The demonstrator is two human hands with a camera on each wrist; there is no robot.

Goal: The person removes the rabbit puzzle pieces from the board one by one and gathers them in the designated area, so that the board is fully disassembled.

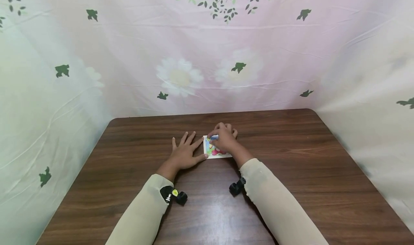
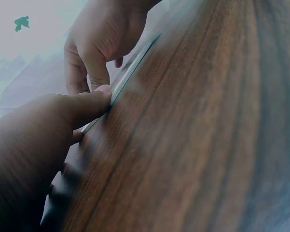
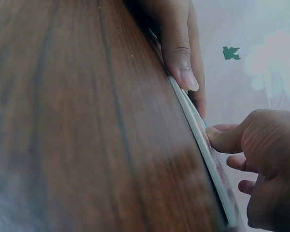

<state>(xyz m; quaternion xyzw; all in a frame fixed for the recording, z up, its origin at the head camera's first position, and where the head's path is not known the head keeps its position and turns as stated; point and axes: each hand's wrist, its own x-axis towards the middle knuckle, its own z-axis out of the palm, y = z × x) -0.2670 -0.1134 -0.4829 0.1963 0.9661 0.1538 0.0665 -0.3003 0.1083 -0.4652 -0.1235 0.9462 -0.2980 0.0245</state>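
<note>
A small flat picture board (image 1: 215,152) with a white border and a bright cartoon print lies on the table. My left hand (image 1: 184,155) rests at its left side, fingers spread and straight. The left thumb touches the board's near left corner, and the forefinger reaches its far left corner. Over the board's right part is my right hand (image 1: 224,139), its thumb and forefinger bent down onto the print. In the right wrist view, the right thumb (image 3: 227,140) meets the board's face. Whether anything is pinched between those fingertips is hidden. The right hand covers much of the print.
The brown wood-grain table (image 1: 136,187) has rounded far corners. A pale cloth (image 1: 207,58) printed with flowers and leaves hangs behind it and along both sides. Black wrist cameras, including the left one (image 1: 182,198), sit at the sleeve cuffs.
</note>
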